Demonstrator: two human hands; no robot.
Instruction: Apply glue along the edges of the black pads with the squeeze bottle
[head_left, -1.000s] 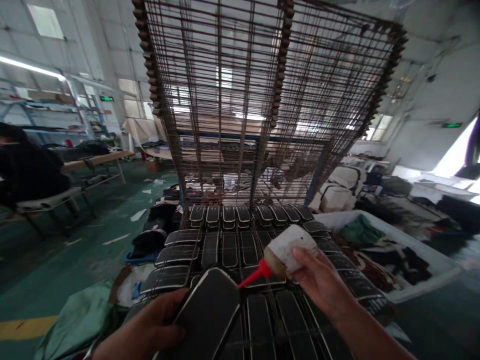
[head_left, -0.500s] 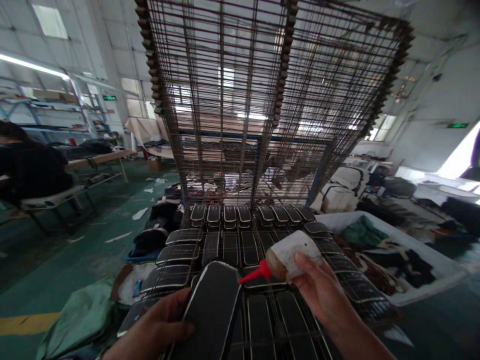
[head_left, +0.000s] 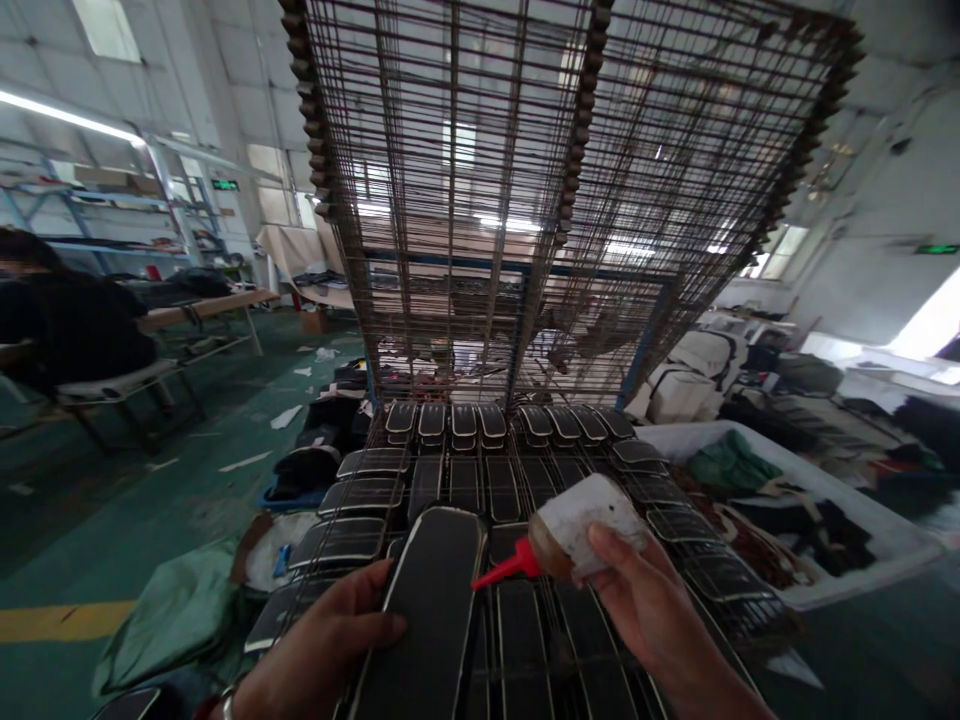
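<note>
My left hand (head_left: 349, 630) grips a flat black panel (head_left: 427, 610) by its left edge; the panel has rounded corners and a pale line along its rim. In my right hand (head_left: 634, 585) is a glue bottle (head_left: 581, 525), whitish and stained, tilted with its red nozzle (head_left: 504, 568) pointing left and down. The nozzle tip meets the panel's right edge. Beneath both hands, several similar black panels (head_left: 521, 630) with pale rims lie in rows on a wire rack. My right fingers wrap round the bottle's lower side.
A hinged wire rack (head_left: 480, 200) rises behind the panels. To the right stands a white bin (head_left: 862, 585) with cloth and cords. At left are a green cloth bag (head_left: 176, 620) and, farther off, a seated person (head_left: 67, 310) at a bench. Paper scraps lie on the green floor.
The nozzle tip has moved down along the panel's right edge. The panel in my left hand has shifted slightly up and turned a little. My view has moved slightly.
</note>
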